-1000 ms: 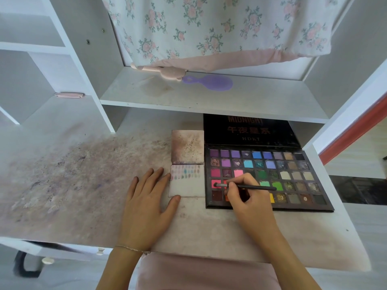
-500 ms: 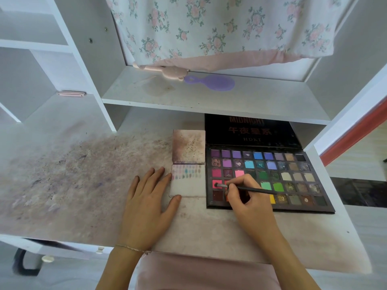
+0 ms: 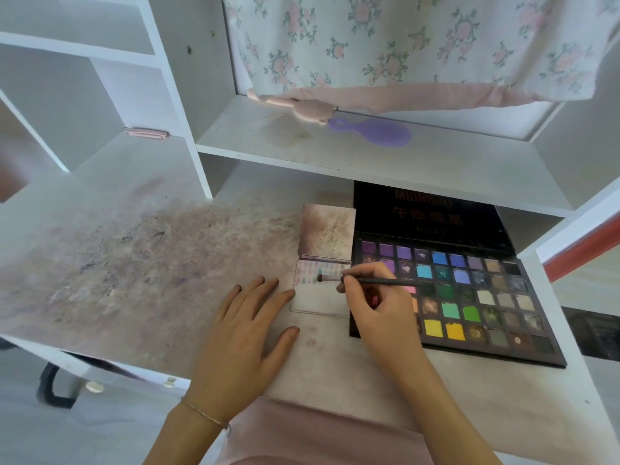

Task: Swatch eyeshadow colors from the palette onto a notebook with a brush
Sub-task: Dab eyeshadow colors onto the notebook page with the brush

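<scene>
Brush: thin, light, stiff handle, pinched mid-shaft by right hand fingers; tip over notebook swatches. Notebook light, prone to slide; left hand flat on counter, fingers straight, touching its left edge. Palette just right.

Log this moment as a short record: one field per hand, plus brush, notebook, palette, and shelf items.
left hand: flat on the desk, fingers straight, fingertips at the notebook's left edge
right hand: pinches the brush
brush: tip over the row of swatches on the notebook page
notebook: open, beside the palette's left edge; lower page bare
palette: open, lid raised, many coloured pans
shelf items: purple hairbrush, pink object beside it
</scene>
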A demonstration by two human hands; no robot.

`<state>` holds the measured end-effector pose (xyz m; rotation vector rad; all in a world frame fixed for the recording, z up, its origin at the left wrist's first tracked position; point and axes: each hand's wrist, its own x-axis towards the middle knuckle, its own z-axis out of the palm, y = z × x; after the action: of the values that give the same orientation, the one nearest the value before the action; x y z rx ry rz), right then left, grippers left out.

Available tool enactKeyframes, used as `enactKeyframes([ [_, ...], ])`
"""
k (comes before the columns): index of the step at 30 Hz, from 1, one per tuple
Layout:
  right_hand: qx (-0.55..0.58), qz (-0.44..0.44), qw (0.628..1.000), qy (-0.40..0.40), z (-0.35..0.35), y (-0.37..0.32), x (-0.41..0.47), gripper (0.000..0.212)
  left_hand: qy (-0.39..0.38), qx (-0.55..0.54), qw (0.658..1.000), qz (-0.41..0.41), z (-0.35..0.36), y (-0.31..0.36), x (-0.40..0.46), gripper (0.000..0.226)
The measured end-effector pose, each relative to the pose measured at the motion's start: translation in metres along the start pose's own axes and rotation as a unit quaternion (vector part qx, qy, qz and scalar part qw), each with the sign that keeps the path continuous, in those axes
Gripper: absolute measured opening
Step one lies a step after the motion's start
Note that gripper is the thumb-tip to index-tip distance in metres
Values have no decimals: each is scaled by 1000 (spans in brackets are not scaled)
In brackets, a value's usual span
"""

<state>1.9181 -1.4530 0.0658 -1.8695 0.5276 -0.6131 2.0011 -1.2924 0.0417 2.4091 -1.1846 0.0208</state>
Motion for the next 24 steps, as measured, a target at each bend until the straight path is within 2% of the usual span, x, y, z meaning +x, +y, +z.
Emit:
enactKeyframes([
  [16, -71, -12, 996, -46, 20, 1, 8, 21, 14, 17, 1000, -9, 2, 1, 0, 38],
  [24, -91, 2, 994, -63, 20, 5, 7, 10, 15, 17, 1000, -6, 3, 0, 0, 38],
])
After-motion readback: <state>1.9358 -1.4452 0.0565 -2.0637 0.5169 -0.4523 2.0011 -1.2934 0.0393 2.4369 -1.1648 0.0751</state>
